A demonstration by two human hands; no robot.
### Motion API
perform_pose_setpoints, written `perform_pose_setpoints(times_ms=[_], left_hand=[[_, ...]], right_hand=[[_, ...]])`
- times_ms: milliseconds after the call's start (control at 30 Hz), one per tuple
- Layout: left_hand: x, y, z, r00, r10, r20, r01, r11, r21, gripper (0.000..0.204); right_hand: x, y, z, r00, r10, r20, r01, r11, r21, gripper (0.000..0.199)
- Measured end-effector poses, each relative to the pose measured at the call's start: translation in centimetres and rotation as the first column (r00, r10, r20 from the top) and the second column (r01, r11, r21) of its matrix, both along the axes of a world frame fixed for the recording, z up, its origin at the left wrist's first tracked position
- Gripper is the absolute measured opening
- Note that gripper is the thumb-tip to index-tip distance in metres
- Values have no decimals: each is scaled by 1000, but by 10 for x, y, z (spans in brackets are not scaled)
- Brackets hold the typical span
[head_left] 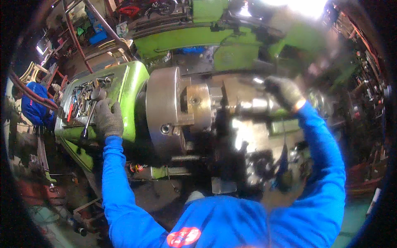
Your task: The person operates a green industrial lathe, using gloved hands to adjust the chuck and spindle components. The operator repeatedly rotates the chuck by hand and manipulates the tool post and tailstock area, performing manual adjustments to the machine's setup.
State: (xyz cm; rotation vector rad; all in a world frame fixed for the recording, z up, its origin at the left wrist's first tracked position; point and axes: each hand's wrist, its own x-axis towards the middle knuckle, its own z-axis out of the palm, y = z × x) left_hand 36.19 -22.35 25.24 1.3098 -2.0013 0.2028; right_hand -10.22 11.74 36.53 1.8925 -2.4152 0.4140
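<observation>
My left hand [108, 118], in a grey knit glove, lies over the green lathe headstock [131, 93], its fingers stretched toward a round metal piece [98, 93] at the tool tray. Beside that hand slants a lever with a black knob [84, 134]. The large steel chuck [162, 111] stands at the centre, with a brassy metal block [198, 101] at its jaws. To the right, my gloved right hand [285, 91] is raised above a shiny cylindrical machine part [258, 104]. A bright metal end [258, 81] shows by its fingertips; blur hides whether the fingers hold it.
Spanners and other hand tools crowd the tray [82, 97] on the headstock. Under the chuck runs a threaded rod [185, 158]. Another green machine [178, 41] stands behind. At far left are a metal rail [76, 37] and a blue cloth-covered item [35, 103].
</observation>
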Motion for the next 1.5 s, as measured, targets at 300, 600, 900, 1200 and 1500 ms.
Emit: perform_pose_setpoints(times_ms=[300,600,900,1200,1500], left_hand=[[2,129,-14,844,-427,-324,342,894,-288,18],[-93,303,-90,267,-384,-884,963,127,236,21],[-114,326,-60,441,-47,-896,897,48,439,29],[-156,334,-41,354,147,-923,928,66,367,22],[-186,317,-66,535,-230,-813,785,492,377,25]], right_hand=[[195,103,2,808,-169,564,319,931,-179,22],[276,81,-146,751,-380,540,329,925,193,42],[288,96,-148,780,-321,537,346,936,58,31],[249,136,-83,864,-8,503,131,969,-210,48],[62,194,-17,753,-69,654,555,601,-575,23]])
